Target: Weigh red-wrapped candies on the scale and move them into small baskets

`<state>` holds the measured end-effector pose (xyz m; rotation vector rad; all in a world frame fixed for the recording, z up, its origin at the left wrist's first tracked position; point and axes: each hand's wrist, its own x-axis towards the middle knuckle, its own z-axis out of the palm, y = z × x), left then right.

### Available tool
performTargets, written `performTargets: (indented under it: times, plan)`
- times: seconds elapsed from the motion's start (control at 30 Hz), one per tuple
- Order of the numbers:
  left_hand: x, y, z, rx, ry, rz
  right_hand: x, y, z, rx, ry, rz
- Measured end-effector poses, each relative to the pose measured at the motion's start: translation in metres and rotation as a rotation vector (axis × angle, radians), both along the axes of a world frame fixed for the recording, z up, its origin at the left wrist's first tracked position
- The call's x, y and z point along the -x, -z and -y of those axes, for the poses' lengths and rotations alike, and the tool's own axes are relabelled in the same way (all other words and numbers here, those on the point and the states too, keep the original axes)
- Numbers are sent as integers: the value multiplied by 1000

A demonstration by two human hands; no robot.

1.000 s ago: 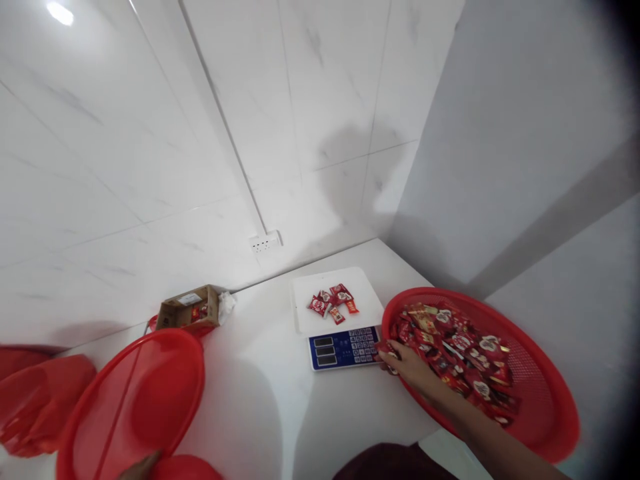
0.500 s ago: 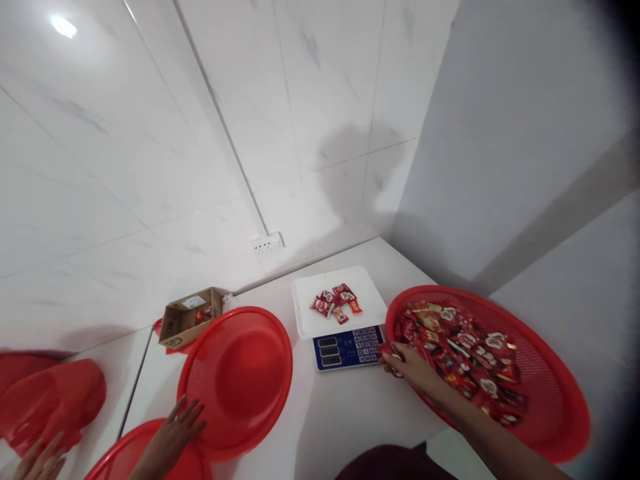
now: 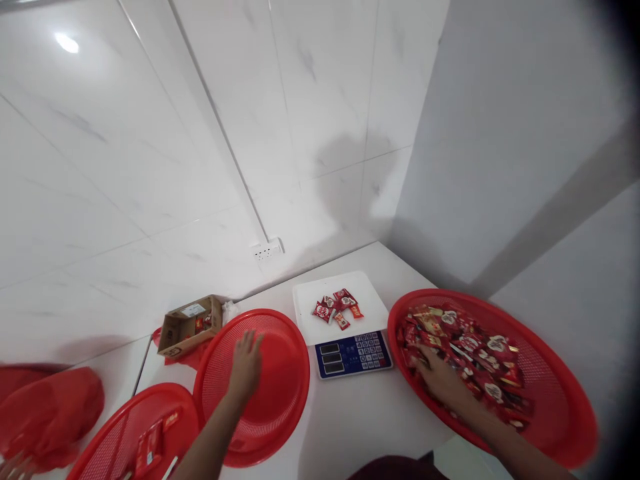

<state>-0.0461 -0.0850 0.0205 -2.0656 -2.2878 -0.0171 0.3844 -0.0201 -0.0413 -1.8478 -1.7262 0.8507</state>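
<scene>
My right hand (image 3: 436, 375) is inside the big red basket (image 3: 560, 407) on the right. Its fingers are curled down among the red wrapped candies (image 3: 493, 383), and the fingertips are partly hidden by the packets. My left hand (image 3: 246, 365) hovers over a red basket (image 3: 280, 373) with no candies visible in it, its fingers loosely apart and holding nothing. Between the two baskets stands a digital scale (image 3: 354, 355). Several small candy packets (image 3: 339, 305) lie grouped on its white tray (image 3: 310, 320).
Another red basket (image 3: 115, 427) at lower left holds a few red packets (image 3: 150, 448). A cardboard box (image 3: 187, 327) stands by the wall. Red plastic bags (image 3: 55, 413) lie farther left, with another person's hand (image 3: 17, 465) below them. A socket (image 3: 267, 250) is on the wall.
My right hand has moved from the basket's near-left rim, where it held red packets, in among the candies. My left hand has moved right and up, over the middle basket, uncovering packets at lower left.
</scene>
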Motion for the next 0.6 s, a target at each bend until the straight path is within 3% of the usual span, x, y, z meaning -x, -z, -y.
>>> performTargets:
  times: [0.07,0.13,0.23,0.4,0.6]
  plan:
    - [-48,1,-36,63,49,171,0,16,10,-22,-85,-8]
    - [-89,5,-70,85,90,209,2,30,21,-37,-115,-2]
    - [-128,13,-110,112,134,241,3,40,32,-38,-125,17]
    - [-145,22,-138,146,185,254,2,39,34,-3,-138,34]
    - [-139,19,-126,142,155,280,1,39,33,-76,-139,25]
